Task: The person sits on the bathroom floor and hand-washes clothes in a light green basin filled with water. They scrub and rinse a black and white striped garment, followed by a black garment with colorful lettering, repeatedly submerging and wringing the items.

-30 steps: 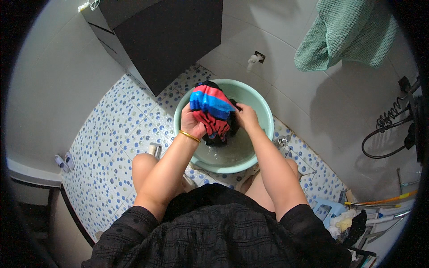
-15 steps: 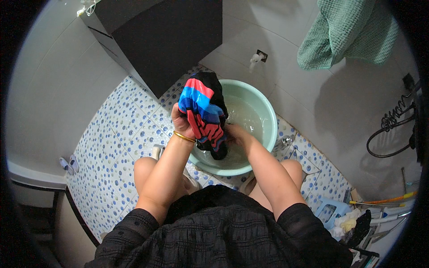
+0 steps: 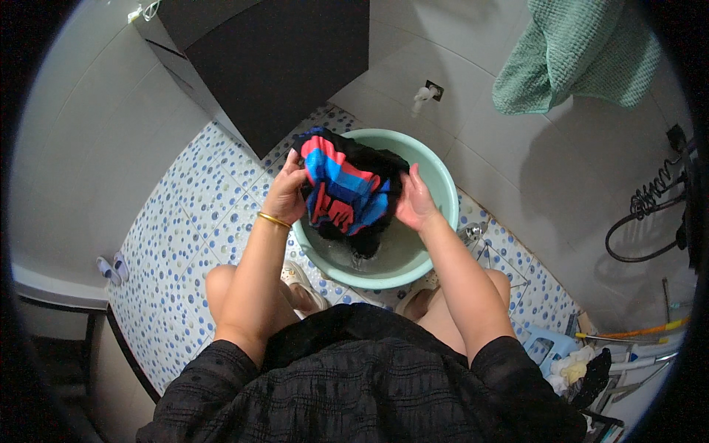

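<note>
A wet garment point(image 3: 343, 184), black with red and blue patches, hangs bunched between my hands above a pale green basin point(image 3: 447, 184). My left hand point(image 3: 286, 190), with a gold bangle at the wrist, grips its left side. At its right side my right hand point(image 3: 416, 199) holds the black cloth, thumb upward. The garment's lower end reaches down to the water point(image 3: 399, 255) in the basin, where drops fall from it. The fingertips of both hands are partly hidden by the cloth.
Beyond the basin stands a dark cabinet point(image 3: 273, 74). A white tap point(image 3: 423, 96) juts from the wall, and a green towel point(image 3: 576, 66) hangs at upper right. A light blue stool point(image 3: 546, 347) and cluttered items lie at lower right. Slippers point(image 3: 112, 270) rest far left.
My right hand has risen out of the basin and moved right, spreading the garment wider. My left hand has shifted slightly left, and my knees are farther apart.
</note>
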Motion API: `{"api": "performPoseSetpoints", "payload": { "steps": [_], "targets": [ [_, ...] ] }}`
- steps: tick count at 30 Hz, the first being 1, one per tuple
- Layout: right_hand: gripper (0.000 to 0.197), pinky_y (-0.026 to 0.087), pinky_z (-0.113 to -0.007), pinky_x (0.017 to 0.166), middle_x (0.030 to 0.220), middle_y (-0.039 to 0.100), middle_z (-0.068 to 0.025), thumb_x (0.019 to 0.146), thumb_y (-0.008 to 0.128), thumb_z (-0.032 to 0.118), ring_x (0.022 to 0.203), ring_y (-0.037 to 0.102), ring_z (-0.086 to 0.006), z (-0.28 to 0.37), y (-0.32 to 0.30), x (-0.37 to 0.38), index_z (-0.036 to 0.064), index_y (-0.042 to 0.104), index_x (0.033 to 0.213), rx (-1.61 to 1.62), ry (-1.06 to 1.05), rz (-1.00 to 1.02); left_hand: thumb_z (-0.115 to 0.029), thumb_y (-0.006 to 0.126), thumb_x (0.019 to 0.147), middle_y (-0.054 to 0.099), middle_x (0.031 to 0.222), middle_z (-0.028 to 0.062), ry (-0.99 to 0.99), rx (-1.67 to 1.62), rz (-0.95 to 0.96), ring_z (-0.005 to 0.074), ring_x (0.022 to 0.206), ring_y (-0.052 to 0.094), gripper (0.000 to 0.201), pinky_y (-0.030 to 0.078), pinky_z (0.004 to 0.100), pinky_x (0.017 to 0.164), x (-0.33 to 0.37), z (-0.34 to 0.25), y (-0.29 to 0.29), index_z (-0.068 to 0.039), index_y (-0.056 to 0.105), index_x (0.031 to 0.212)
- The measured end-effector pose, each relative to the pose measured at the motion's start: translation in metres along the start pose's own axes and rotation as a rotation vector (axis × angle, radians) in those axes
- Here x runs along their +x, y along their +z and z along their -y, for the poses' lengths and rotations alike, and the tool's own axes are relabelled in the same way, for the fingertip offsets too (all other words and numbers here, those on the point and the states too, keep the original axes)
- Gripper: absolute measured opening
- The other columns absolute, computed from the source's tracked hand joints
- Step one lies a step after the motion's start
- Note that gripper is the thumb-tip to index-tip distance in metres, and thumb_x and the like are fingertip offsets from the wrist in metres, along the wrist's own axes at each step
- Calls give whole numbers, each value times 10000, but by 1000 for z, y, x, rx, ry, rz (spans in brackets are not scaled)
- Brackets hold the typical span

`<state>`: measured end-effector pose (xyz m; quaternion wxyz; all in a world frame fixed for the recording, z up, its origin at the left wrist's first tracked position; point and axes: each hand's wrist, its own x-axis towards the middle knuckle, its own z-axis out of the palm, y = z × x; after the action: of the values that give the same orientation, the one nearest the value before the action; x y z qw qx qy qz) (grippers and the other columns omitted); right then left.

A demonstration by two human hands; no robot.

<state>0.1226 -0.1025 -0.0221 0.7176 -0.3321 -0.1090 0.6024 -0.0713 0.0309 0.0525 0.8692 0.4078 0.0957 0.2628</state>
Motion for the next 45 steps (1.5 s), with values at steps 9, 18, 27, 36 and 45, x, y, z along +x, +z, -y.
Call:
{"api": "performPoseSetpoints", "payload": {
  "steps": [9, 18, 27, 36, 45],
  "targets": [
    [214, 455, -296, 752, 950, 595, -86, 787, 563, 80, 845, 559, -170, 60, -27, -31, 28, 582, 995, -542, -122, -387, 45, 505, 672, 534, 995, 111, -170, 439, -358, 170, 848, 543, 581, 455, 269, 746, -10, -9, -44, 11, 331, 1226],
    [323, 457, -244, 721, 973, 591, -93, 734, 545, -32, 824, 566, -132, 117, -24, -90, 0, 553, 1056, -734, -320, -208, -174, 506, 789, 570, 723, 43, -184, 16, -357, 184, 727, 549, 91, 440, 292, 669, -11, -23, -60, -95, 548, 810],
    [450, 471, -265, 656, 853, 619, -91, 677, 641, -11, 739, 587, -157, 119, -80, -108, 32, 518, 1107, -975, 46, -367, -495, 596, 741, 585, 757, 70, -603, 1043, -272, 136, 631, 541, 583, 444, 268, 565, -20, 12, -57, 52, 574, 940],
    [305, 418, -219, 492, 705, 607, -44, 746, 629, 141, 591, 566, -96, 161, -74, -122, 45, 544, 1023, -1233, 253, -537, -177, 630, 750, 621, 830, 62, -502, 1116, 98, 141, 723, 557, 234, 448, 262, 669, -12, 12, -38, -5, 608, 908],
    [419, 441, -333, 484, 715, 569, -88, 801, 534, 449, 571, 551, -191, 99, -291, -132, 35, 528, 870, -671, 376, -1093, -133, 444, 843, 540, 1056, 173, -705, -359, -265, 234, 937, 562, 325, 484, 367, 809, -13, 84, -23, 56, 449, 1107]
  ]
}}
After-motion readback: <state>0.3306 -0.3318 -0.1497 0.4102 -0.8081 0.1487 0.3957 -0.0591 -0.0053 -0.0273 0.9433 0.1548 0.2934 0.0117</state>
